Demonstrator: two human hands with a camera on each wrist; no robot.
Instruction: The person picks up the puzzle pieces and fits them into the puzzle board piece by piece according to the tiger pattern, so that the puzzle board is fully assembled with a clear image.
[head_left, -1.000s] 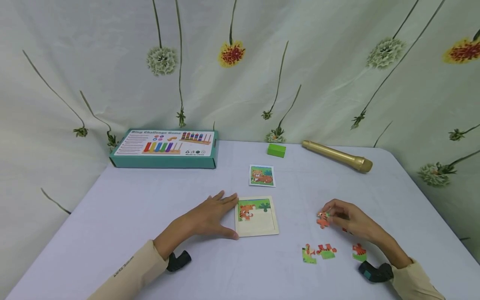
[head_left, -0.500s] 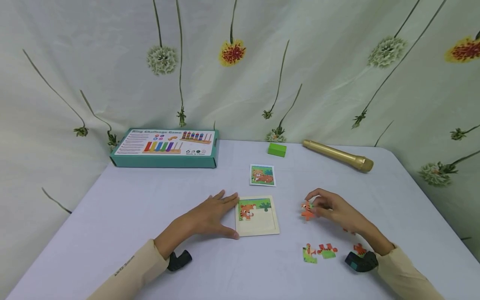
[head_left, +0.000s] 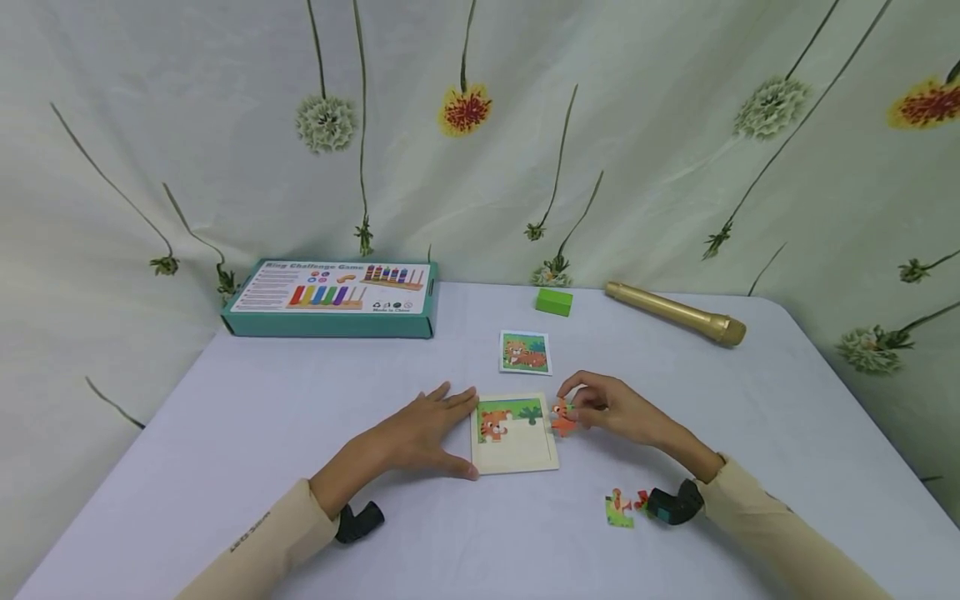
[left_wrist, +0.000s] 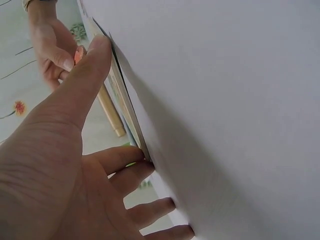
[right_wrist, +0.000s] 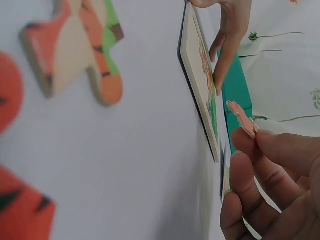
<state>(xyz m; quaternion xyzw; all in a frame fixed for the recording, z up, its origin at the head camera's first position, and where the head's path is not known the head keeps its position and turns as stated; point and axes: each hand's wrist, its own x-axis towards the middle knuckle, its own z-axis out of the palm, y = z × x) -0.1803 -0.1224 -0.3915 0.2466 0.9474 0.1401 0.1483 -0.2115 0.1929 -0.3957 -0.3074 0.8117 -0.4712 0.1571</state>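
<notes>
A square wooden puzzle tray point(head_left: 517, 454) lies flat, with tiger-face and green pieces fitted along its top and left. My left hand point(head_left: 423, 433) has its fingers spread, its thumb and fingertips touching the tray's left edge; the left wrist view shows them at the rim. Just over the tray's right edge, my right hand point(head_left: 622, 408) pinches an orange puzzle piece point(head_left: 562, 418) between thumb and fingers. In the right wrist view that piece point(right_wrist: 242, 119) is tilted and raised off the table. Loose puzzle pieces point(head_left: 618, 508) lie nearer me, partly hidden by the right wrist camera.
A tiger picture card point(head_left: 526, 352) lies beyond the tray. Farther back are a green block point(head_left: 553, 302), a gold microphone point(head_left: 675, 313) and a teal game box point(head_left: 330, 325). A flower-printed cloth hangs behind the table.
My right hand has carried the orange piece leftward from the right side of the table to the tray's right edge. The left hand has stayed in place.
</notes>
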